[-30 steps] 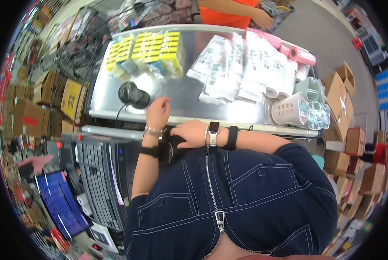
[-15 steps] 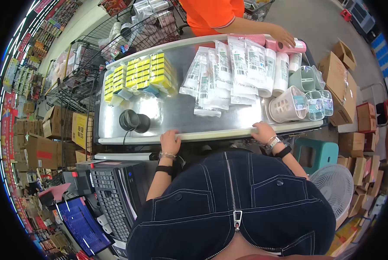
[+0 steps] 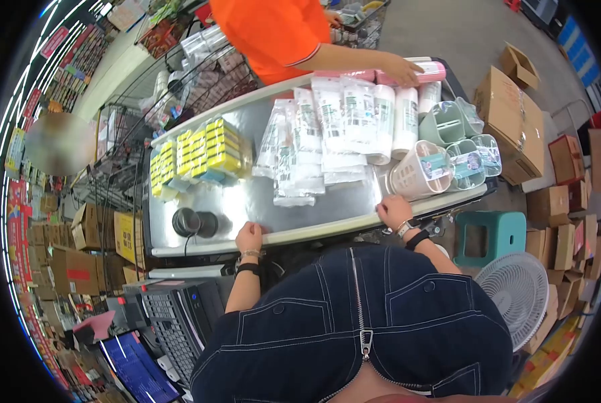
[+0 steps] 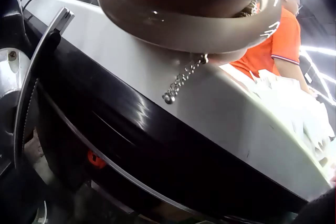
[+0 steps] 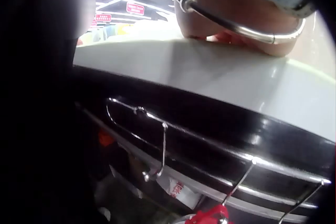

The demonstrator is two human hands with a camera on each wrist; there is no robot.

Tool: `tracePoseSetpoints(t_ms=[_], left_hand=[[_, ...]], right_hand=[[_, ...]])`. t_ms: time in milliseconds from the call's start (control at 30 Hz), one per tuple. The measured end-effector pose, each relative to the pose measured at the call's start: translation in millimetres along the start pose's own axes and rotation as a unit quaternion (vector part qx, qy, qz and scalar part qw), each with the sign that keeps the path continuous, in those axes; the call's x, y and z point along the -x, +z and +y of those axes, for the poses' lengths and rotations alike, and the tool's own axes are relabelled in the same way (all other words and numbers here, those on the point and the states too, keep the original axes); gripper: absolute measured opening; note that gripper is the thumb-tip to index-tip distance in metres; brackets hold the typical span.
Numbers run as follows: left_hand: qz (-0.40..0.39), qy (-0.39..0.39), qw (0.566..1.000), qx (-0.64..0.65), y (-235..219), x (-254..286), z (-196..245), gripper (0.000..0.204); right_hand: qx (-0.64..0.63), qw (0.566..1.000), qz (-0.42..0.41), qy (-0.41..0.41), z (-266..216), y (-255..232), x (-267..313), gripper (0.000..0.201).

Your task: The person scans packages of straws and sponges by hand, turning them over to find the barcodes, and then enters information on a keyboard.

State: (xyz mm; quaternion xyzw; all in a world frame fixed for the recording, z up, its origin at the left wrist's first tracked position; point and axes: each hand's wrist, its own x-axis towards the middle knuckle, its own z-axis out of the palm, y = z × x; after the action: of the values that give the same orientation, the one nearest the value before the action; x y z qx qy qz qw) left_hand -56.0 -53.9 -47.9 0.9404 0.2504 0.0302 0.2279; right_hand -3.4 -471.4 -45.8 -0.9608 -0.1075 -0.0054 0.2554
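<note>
In the head view the left hand [image 3: 249, 237] rests on the near edge of the metal counter [image 3: 247, 205], right of a black round scanner stand [image 3: 194, 222]. The right hand [image 3: 394, 211] rests on the same edge, just below a pale perforated basket [image 3: 412, 176]. Neither hand shows anything held. White plastic-wrapped rolls [image 3: 349, 121] lie beyond, and yellow packs [image 3: 206, 149] sit at the left. In the left wrist view a bangle [image 4: 184, 35] hides most of the hand; in the right wrist view the hand [image 5: 231, 19] leans on the white rim.
A person in orange [image 3: 267, 33] reaches across the far side to a pink roll [image 3: 431, 72]. Green baskets [image 3: 441, 124] and cartons [image 3: 515, 124] are at the right. A teal stool [image 3: 490, 238], a white fan [image 3: 513, 299] and a keyboard [image 3: 173, 329] surround the near side.
The hands, together near the scanner stand a second ago, have separated; the right hand moved right to the counter edge. The person in orange has reached to the pink roll.
</note>
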Motion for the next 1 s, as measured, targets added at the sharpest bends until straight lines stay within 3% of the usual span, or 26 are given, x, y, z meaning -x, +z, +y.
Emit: tracePoseSetpoints(t_ms=[200,333,400,467,500,600,733,800,867,900,967,1000], left_hand=[[0.102,0.121,0.985,-0.072,15,-5,-18,0.021],[0.117,0.128,0.984,-0.036,14,-1,-15,0.022],[0.042,0.117,0.992,-0.038,8,-4,-13,0.021],[0.134,0.165,0.972,-0.102,25,-11,-34,0.015],[0.103,0.148,0.975,-0.131,12,-1,-5,0.012],[0.077,0.196,0.967,-0.141,7,-5,2,0.018],[0.118,0.245,0.961,-0.059,12,-7,5,0.023],[0.116,0.16,0.98,0.027,17,-8,5,0.026],[0.145,0.188,0.971,0.016,24,-15,2,0.027],[0.13,0.202,0.97,-0.028,19,-13,8,0.028],[0.113,0.206,0.97,-0.057,17,-9,18,0.029],[0.123,0.221,0.967,-0.032,16,-9,19,0.028]], right_hand=[[0.031,0.997,0.04,-0.059,3,2,1,0.021],[0.059,0.992,-0.015,-0.112,4,-3,1,0.02],[0.075,0.992,-0.032,-0.098,-1,-12,2,0.019],[0.075,0.994,-0.006,-0.078,5,7,2,0.022],[0.071,0.996,0.013,-0.052,7,2,5,0.022],[0.054,0.998,0.008,-0.027,2,6,5,0.023],[0.038,0.999,0.01,-0.015,0,7,6,0.024],[0.026,0.999,0.014,-0.012,0,0,4,0.026],[-0.035,0.993,-0.072,0.085,-7,-10,-3,0.03],[-0.031,0.994,-0.071,0.083,-10,-6,-4,0.03],[-0.028,0.992,0.02,0.12,-10,2,-4,0.034],[-0.023,0.992,0.021,0.119,-9,0,-4,0.034]])
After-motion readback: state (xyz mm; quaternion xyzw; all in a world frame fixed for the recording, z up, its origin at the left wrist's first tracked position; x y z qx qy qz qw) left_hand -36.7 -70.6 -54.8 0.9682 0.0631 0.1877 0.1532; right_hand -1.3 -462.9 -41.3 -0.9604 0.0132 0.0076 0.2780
